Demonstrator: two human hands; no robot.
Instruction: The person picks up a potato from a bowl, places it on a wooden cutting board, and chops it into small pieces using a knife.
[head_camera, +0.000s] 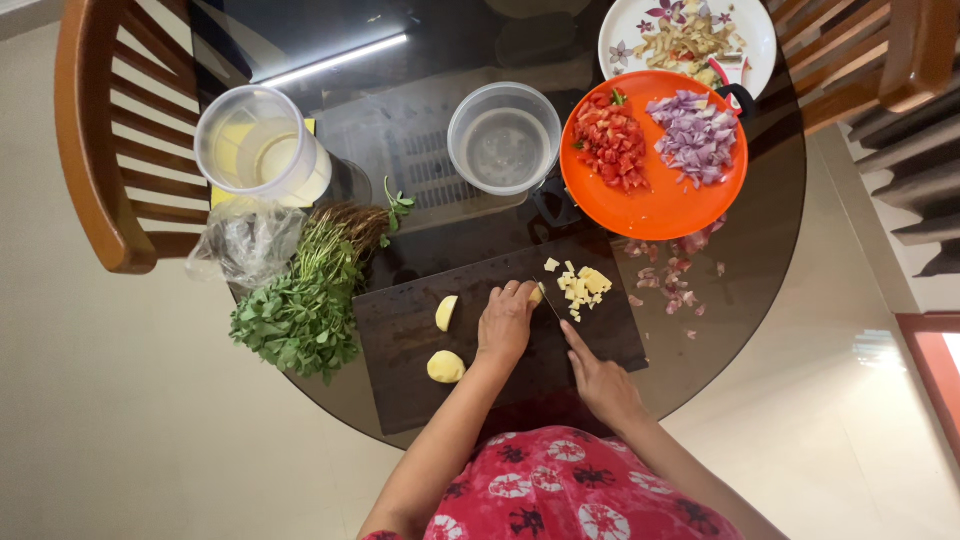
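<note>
Two hands at work: left hand (506, 322) fingers pinning a pale yellow potato piece (538, 293) on the dark rectangular cutting board (400, 340); right hand (600, 380) grasping a knife (553, 303) just beside those fingertips. Best practice: tuck fingertips, slice evenly.

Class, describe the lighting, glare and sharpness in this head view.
Head view: even indoor light; a bright strip light reflection glares on the dark glass table; bright floor patch at right; left hand and right hand sharp; edges look slightly stretched.
</note>
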